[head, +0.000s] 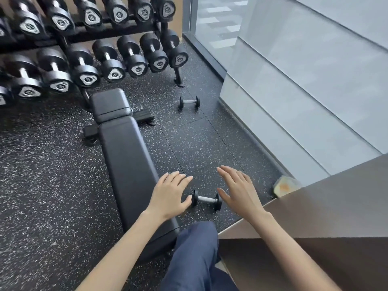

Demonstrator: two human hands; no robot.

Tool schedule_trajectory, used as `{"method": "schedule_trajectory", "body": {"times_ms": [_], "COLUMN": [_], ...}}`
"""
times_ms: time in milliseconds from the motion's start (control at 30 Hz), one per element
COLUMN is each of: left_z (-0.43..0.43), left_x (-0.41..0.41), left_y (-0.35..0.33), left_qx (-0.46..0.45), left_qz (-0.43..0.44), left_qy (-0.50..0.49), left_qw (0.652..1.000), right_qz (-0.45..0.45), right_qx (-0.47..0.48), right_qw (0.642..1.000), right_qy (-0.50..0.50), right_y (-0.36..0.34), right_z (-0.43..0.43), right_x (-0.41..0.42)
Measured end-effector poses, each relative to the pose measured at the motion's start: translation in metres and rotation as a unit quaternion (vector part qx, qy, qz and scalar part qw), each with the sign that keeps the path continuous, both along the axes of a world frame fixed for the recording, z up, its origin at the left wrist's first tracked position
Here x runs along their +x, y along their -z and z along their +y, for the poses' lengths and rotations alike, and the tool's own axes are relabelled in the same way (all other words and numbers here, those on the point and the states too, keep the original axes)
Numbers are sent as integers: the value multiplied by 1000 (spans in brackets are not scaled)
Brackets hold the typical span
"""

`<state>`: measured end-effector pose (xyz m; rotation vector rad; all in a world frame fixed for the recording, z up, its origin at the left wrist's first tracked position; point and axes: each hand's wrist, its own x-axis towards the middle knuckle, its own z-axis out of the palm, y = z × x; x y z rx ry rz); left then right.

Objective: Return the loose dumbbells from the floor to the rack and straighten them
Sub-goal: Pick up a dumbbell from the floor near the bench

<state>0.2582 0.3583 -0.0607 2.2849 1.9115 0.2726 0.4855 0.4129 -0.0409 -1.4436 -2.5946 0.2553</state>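
Both hands, left (170,194) and right (239,192), spread flat and empty above a floor dumbbell (206,200), poised to lift it toward the rack (105,32).

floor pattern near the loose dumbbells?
Black rubber floor with white speckles, clearest in the head view around the near dumbbell.

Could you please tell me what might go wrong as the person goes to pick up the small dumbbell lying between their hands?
1. The left hand and right hand are open, gripping nothing; a nudge could send the round-headed near dumbbell rolling across the floor.
2. The bench lies toward the rack; a shin could catch it while carrying.
3. The far dumbbell lies loose near the rack's foot and could be stepped on.
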Motion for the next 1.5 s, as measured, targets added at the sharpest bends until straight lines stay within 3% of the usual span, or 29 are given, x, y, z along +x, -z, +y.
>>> {"method": "schedule_trajectory", "body": {"times_ms": [467,667,1067,1500], "left_z": [97,178,313,334], "left_x": [11,12,22,16], "left_y": [33,47,41,25], "left_qx": [-45,-72,-65,-37], "left_qz": [4,15,49,65], "left_qy": [49,128,333,364], "left_qw": [998,989,939,928], "right_qz": [47,84,40,47], "right_qx": [-29,-34,-29,-19], "right_qw": [995,974,937,939], "right_qy": [85,206,346,341], "right_y": [28,30,22,26], "right_z": [68,105,124,143], "right_x": [-3,23,44,51]}}
